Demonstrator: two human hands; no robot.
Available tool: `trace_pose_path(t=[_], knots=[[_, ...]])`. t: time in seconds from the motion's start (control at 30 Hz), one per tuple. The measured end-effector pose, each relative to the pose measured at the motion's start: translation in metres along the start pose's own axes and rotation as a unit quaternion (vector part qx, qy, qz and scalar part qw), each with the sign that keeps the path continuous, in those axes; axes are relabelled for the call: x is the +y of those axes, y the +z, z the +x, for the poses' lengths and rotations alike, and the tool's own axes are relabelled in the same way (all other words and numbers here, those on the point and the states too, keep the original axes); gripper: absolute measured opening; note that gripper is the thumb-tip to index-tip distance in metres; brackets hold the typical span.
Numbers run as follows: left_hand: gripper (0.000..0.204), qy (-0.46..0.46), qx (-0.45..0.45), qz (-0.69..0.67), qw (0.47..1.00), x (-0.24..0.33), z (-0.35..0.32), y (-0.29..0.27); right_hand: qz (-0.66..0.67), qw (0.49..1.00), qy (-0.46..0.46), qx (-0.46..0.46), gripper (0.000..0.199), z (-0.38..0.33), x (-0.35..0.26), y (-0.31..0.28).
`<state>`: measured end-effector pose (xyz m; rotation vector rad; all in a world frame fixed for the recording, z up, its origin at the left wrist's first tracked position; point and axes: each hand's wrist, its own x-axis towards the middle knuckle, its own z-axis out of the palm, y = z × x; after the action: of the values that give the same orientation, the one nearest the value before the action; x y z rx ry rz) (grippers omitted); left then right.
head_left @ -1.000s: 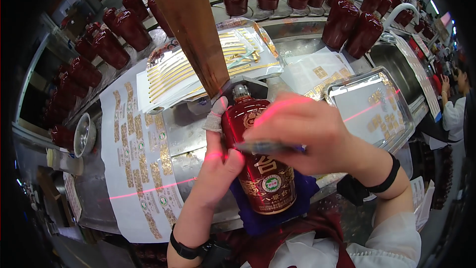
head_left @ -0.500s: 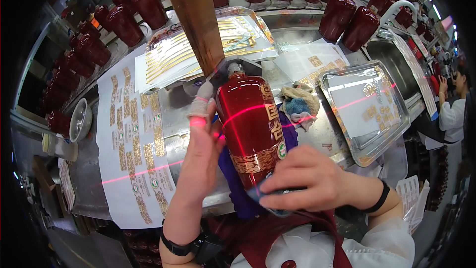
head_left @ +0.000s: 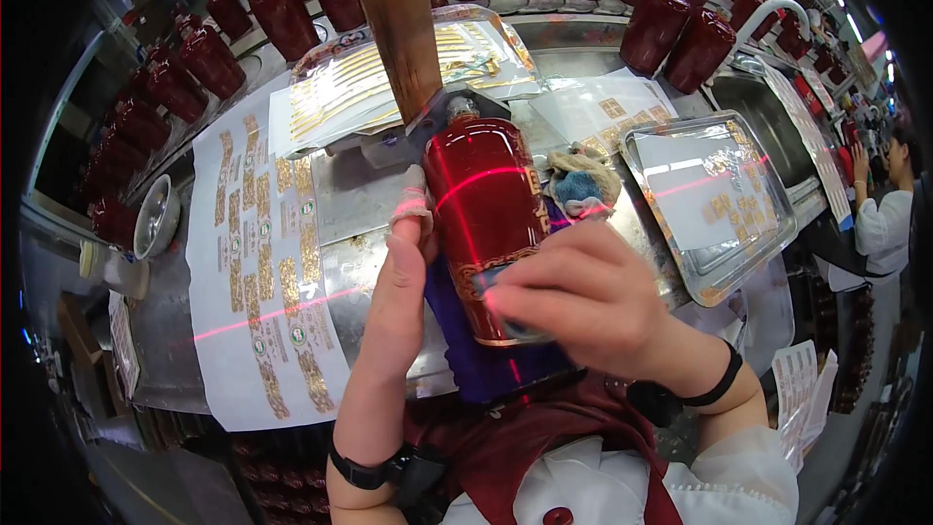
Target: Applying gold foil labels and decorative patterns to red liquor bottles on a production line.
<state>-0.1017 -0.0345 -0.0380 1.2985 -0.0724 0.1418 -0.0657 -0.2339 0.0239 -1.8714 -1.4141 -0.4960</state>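
Note:
A dark red glossy bottle [head_left: 481, 194] lies neck away from me on a blue-purple padded rest [head_left: 501, 369], its neck at a dark holder [head_left: 457, 107] below a wooden post. Gold characters and a gold band [head_left: 476, 275] decorate its front. My left hand [head_left: 403, 262], with white covers on fingertips, holds the bottle's left side; some of its fingers are hidden. Over the lower right of the bottle, my right hand [head_left: 583, 297] pinches a small bluish piece [head_left: 483, 280] against the band. Its kind is unclear. Red light lines cross the bottle and my hands.
At left lies a white sheet of gold decals [head_left: 262, 282]. Gold strips fill a tray [head_left: 505, 39] at the back. A crumpled cloth [head_left: 583, 185] and a clear tray [head_left: 714, 287] sit right. Red bottles [head_left: 282, 15] line the back; a co-worker [head_left: 889, 214] is far right.
My right hand has moved up from the bottle's base onto the gold band, with the bluish piece. My left hand stays at the bottle's side. The bottles at back left have shifted rightward.

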Motion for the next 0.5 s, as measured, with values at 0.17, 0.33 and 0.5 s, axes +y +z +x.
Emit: trace_pose_path(t=[0.17,0.33,0.5], knots=[[0.102,0.017,-0.086,0.084,0.993,0.015,-0.017,-0.011,0.149,0.988,-0.010,-0.049,0.028,-0.015,-0.004,-0.007],[0.120,0.087,-0.055,0.415,0.904,0.002,-0.033,0.020,0.138,0.973,0.164,0.080,0.030,-0.030,0.014,-0.018],[0.119,0.091,0.054,0.370,0.923,-0.015,-0.032,0.034,0.231,0.973,-0.026,-0.007,0.027,-0.046,-0.001,-0.009]])
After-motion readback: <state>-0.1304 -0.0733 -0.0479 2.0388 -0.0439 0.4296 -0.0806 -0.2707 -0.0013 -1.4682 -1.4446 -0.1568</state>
